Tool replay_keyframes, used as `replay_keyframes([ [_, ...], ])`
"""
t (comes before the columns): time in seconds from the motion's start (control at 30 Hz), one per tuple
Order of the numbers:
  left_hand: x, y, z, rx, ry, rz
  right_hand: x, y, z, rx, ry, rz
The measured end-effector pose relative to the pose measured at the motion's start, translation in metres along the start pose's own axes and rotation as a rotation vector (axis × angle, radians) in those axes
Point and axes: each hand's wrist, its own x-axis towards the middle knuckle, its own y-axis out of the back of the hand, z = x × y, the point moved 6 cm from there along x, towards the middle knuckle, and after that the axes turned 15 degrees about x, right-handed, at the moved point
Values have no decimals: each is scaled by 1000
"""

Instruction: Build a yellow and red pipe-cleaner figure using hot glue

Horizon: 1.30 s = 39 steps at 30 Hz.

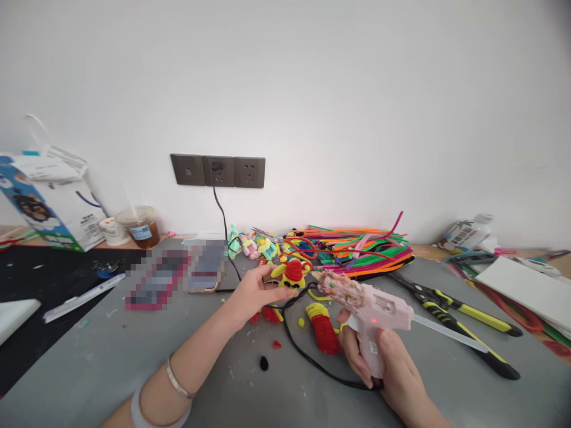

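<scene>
Between the fingers of my left hand (256, 293) is a small fuzzy yellow figure with a red top (293, 273). My right hand (395, 362) is wrapped round the handle of a pink glue gun (387, 306), whose nozzle points left at the figure, just short of it. A clear glue stick (448, 331) juts from the gun's back, and a small red light glows on its side. Below the nozzle, a red and yellow fuzzy piece (323, 330) lies on the grey mat. Small red scraps (276, 344) and a black oval piece (264, 362) lie nearer me.
The glue gun's black cord (307, 356) loops over the mat towards the wall socket (217, 171). Behind are colourful pipe cleaners (357, 249). Long-handled pliers (464, 315) lie right; phones (207, 266), a drink cup (141, 227) and a carton bag (53, 199) are left.
</scene>
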Motion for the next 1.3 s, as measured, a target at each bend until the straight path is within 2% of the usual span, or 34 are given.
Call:
replay_keyframes([
  [0.37,0,-3,-1,75,-13,-21,-2,0,1,-152,-25,7],
  [0.83,2,-3,-7,83,-17,-47,-2,1,2,-174,-46,-11],
  [1.3,2,-3,-6,91,-31,-57,-1,12,11,-255,-28,-109],
])
